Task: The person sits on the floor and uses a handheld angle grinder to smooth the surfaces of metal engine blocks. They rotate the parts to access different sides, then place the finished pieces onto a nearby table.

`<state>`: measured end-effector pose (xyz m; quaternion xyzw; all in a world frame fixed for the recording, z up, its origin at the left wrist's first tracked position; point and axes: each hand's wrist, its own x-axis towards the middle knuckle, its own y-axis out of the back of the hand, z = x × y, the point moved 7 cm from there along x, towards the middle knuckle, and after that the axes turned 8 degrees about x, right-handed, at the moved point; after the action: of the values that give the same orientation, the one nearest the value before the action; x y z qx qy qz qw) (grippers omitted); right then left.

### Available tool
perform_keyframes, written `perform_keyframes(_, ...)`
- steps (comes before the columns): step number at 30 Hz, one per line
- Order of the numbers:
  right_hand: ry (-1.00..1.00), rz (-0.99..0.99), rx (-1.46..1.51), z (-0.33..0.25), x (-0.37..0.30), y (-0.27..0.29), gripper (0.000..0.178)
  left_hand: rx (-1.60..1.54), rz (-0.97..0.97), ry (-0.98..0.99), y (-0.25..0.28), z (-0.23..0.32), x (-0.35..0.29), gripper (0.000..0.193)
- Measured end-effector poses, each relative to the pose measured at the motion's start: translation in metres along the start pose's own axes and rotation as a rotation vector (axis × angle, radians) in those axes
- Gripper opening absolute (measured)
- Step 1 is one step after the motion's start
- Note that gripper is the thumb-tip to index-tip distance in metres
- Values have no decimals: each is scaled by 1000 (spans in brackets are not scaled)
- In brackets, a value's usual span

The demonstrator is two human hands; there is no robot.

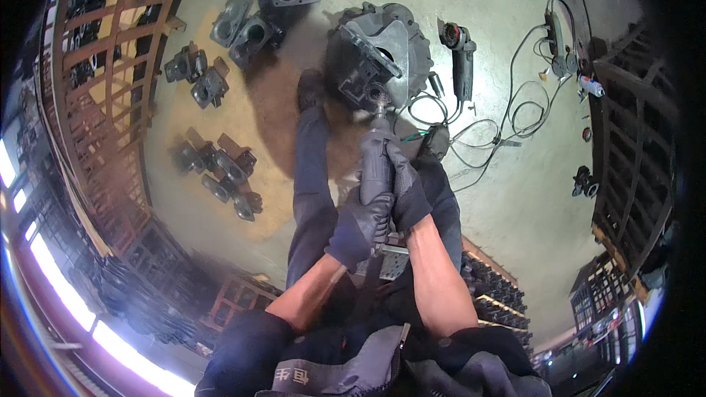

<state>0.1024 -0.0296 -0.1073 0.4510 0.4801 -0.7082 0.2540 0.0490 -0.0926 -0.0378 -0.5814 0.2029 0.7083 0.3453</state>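
Observation:
Both my gloved hands are closed around a dark die grinder (376, 165), which points away from me between my legs. My left hand (359, 228) grips the rear of its body, and my right hand (409, 190) wraps its right side further forward. The grinder's metal tip reaches a dark metal casting (360, 77) with a flat flange; whether it touches is hard to tell. That casting rests on a large round ribbed metal piece (418, 51) on the floor, partly hidden beneath it.
An angle grinder (463, 73) lies right of the round piece. Loose cables (504, 136) loop toward a power strip (557, 37). Several castings (254, 35) stand on the floor at left, with more (224, 165) nearer. Metal racks (103, 51) line the left, and another rack (636, 140) stands at right.

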Motion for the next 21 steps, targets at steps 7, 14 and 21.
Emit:
perform_keyframes(7,90,106,125,7,36,-20,44,24,-67,127,25,35,31,27)
perform_keyframes(14,72,193,145,11,53,-19,50,77,-77,144,29,48,45,10)
perform_keyframes(21,42,182,102,5,62,-21,44,200,-36,149,23,61,46,7)
